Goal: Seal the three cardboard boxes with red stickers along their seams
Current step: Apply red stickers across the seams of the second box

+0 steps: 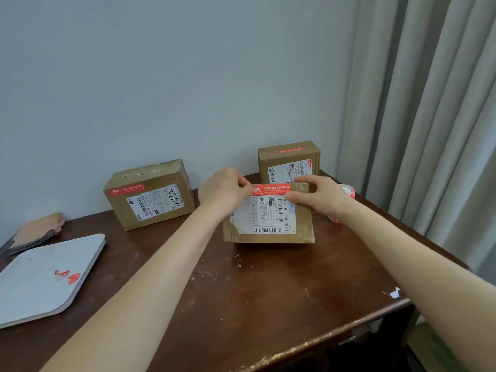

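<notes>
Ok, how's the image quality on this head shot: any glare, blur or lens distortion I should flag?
Head view: soft, even light, no harsh glare; only faint shadows under the middle box. Wide-angle bending shows in the curtain and the stretched forearms. The red sticker between left hand and right hand is sharp, though small label print is unreadable.

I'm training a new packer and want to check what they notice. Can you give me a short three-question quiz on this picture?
1. True or false: the left box already carries a red sticker.
2. How many boxes stand on the table?
3. The red sticker on the middle box is held by: A) left hand only B) right hand only C) both.

Key: 1 true; 2 three; 3 C.
</notes>
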A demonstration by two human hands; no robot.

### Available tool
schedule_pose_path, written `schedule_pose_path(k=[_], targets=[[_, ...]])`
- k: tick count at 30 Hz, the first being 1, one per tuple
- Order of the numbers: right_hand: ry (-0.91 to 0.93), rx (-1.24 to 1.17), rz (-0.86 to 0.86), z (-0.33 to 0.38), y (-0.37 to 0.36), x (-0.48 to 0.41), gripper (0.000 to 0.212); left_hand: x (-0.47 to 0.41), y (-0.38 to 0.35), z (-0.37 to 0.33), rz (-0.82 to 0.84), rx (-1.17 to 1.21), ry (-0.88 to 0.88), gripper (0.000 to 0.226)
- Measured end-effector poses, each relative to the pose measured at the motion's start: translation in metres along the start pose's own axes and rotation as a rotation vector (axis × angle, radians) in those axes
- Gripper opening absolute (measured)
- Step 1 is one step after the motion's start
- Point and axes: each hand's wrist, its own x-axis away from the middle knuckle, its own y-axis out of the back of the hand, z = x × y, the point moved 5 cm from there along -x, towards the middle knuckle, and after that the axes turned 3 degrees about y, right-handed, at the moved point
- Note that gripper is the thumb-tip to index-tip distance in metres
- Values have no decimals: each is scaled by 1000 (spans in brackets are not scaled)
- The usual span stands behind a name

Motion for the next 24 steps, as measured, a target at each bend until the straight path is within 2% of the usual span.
schedule_pose_path(k=[24], targets=[[16,7,19,-2,-1,-1,74,-1,3,0,97,34,-26,14]])
